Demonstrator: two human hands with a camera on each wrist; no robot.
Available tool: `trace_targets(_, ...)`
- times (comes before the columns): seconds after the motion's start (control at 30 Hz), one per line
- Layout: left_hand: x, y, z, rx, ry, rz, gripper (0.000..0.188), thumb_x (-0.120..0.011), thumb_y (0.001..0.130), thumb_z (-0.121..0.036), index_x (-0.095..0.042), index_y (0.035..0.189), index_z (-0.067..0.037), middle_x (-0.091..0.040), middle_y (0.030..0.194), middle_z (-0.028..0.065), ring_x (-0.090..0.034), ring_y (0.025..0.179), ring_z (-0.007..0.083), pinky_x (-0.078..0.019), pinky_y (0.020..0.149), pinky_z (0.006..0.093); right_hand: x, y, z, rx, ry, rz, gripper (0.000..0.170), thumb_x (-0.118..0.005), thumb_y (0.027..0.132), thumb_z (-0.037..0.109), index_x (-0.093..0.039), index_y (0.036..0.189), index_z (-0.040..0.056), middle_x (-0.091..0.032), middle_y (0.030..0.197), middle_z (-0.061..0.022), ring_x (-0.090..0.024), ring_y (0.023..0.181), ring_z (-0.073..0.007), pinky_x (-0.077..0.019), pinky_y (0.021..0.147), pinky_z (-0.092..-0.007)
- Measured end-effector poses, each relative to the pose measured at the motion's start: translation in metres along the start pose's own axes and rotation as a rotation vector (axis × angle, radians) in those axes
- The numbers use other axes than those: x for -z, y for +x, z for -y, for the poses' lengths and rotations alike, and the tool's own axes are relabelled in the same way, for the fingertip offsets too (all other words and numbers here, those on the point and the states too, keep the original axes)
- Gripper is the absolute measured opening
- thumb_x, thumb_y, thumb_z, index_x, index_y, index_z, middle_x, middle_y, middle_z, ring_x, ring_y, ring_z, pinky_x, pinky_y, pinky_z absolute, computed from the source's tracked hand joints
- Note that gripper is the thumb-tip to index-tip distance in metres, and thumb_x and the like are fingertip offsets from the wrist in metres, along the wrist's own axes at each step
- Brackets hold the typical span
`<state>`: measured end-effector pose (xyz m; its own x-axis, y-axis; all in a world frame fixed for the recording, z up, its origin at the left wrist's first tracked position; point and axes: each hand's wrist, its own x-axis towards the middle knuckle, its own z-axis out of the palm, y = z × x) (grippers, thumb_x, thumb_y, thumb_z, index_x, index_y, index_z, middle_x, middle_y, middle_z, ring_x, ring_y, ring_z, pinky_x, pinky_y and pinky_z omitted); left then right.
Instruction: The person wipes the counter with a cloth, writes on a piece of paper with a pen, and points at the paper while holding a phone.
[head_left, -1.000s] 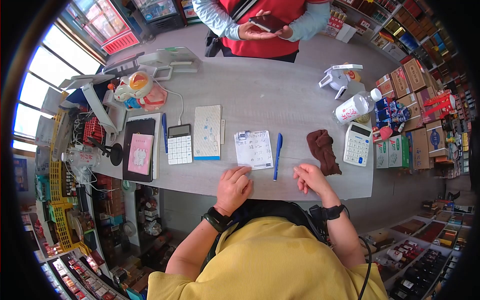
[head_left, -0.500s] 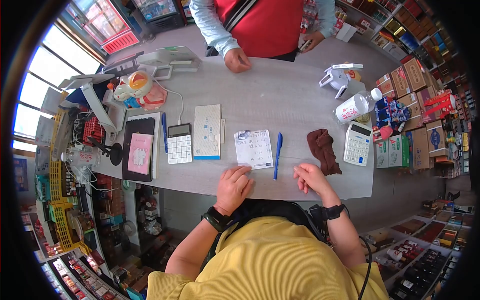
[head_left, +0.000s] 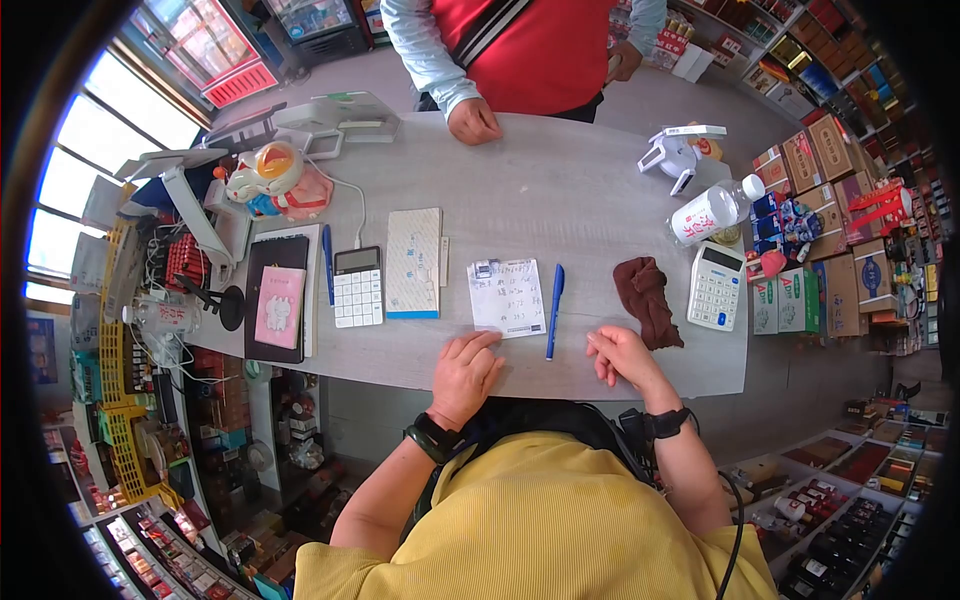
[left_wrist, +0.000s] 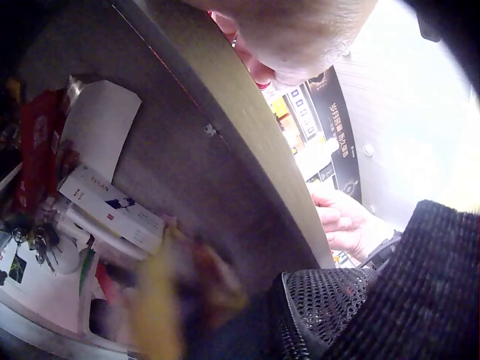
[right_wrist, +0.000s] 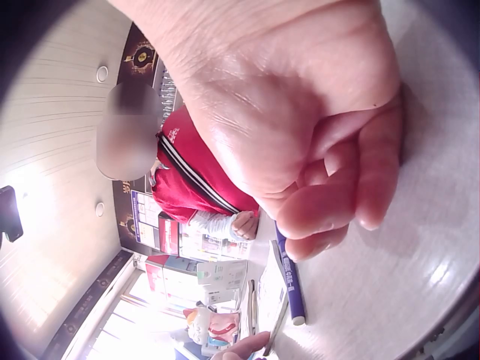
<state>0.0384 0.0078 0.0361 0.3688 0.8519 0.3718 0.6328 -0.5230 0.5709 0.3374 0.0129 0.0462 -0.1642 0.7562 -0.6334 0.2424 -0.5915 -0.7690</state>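
Observation:
My left hand (head_left: 466, 376) rests on the grey counter (head_left: 560, 190), its fingertips at the lower edge of a white slip of paper (head_left: 506, 298) with handwriting on it. To the right of the slip lies a blue pen (head_left: 555, 312). My right hand (head_left: 622, 358) lies on its side near the front edge with loosely curled fingers and holds nothing, as the right wrist view also shows. Just beyond it is a crumpled brown cloth (head_left: 648, 300). In the left wrist view only part of the left hand (left_wrist: 300, 37) shows, over the counter edge.
Left on the counter are a calculator (head_left: 359, 288), a notepad (head_left: 414, 262), a pink booklet (head_left: 281, 305) and a cat figurine (head_left: 280, 180). At right stand a second calculator (head_left: 716, 286) and a plastic bottle (head_left: 712, 212). A person in red (head_left: 525, 50) stands across the counter.
The person across the counter has lowered the phone from in front of the body to one side and set the other hand on the counter's far edge. My hands have stayed in place.

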Motion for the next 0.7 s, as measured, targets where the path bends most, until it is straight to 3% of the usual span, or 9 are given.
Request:
trace_targets(0.33,-0.0027,-0.0006,0.0004,-0.008,0.006,-0.023,0.013,-0.07,0.084,-0.01,-0.058,0.084,-0.004,-0.068,0.115,0.0104,-0.062,0.104,0.0319,-0.0476,0.089,0.0433,-0.0005,0.0005,0.0004,0.003,0.002,-0.001,0.035,-0.053,0.103,0.031,-0.061,0.087,0.0008,-0.059,0.058,-0.0065,-0.053,0.043,-0.0112,-0.0428,0.04,-0.0252)
trace_targets(0.4,-0.0034,-0.0015,0.0002,0.022,-0.01,-0.032,0.018,-0.071,0.083,-0.01,-0.064,0.098,-0.005,-0.067,0.119,0.0098,-0.061,0.108,0.0313,-0.0478,0.09,0.0424,-0.0006,0.0007,0.0003,0.008,-0.004,-0.003,0.035,-0.053,0.103,0.031,-0.061,0.087,0.0008,-0.059,0.058,-0.0066,-0.053,0.043,-0.0113,-0.0427,0.04,-0.0254)
trace_targets(0.43,-0.0029,-0.0008,-0.001,0.02,-0.008,-0.035,0.018,-0.071,0.083,-0.01,-0.064,0.098,-0.005,-0.067,0.119,0.0098,-0.061,0.108,0.0313,-0.0478,0.09,0.0424,-0.0005,0.0003,0.0004,0.014,-0.009,-0.007,0.035,-0.053,0.103,0.031,-0.061,0.087,0.0008,-0.059,0.058,-0.0067,-0.053,0.042,-0.0114,-0.0426,0.04,-0.0256)
trace_targets(0.5,-0.0013,0.0026,-0.004,0.004,0.099,-0.057,0.036,-0.072,0.082,-0.012,-0.065,0.117,-0.009,-0.063,0.129,0.0103,-0.058,0.119,0.031,-0.0454,0.096,0.0431,0.0005,0.0009,-0.0016,0.012,-0.002,-0.002,0.035,-0.054,0.103,0.031,-0.061,0.087,0.0009,-0.059,0.058,-0.0067,-0.052,0.042,-0.0115,-0.0425,0.04,-0.0257)
trace_targets(0.6,0.0025,0.004,-0.0066,0.007,0.188,0.021,0.047,-0.071,0.084,-0.017,-0.063,0.131,-0.015,-0.056,0.141,0.0107,-0.051,0.13,0.0315,-0.0405,0.103,0.0464,0.0004,0.0002,-0.0022,0.023,-0.006,0.0,0.035,-0.054,0.102,0.031,-0.061,0.087,0.0009,-0.059,0.058,-0.0069,-0.052,0.042,-0.0116,-0.0424,0.041,-0.026)
trace_targets(0.7,0.0011,0.0034,-0.0074,0.045,0.22,0.104,0.046,-0.068,0.087,-0.023,-0.063,0.132,-0.018,-0.052,0.146,0.0112,-0.047,0.135,0.0316,-0.0363,0.107,0.0498,-0.0009,-0.0011,-0.0033,0.043,-0.025,-0.013,0.034,-0.054,0.102,0.03,-0.061,0.086,0.0006,-0.059,0.059,-0.007,-0.053,0.043,-0.0118,-0.0429,0.041,-0.0259)
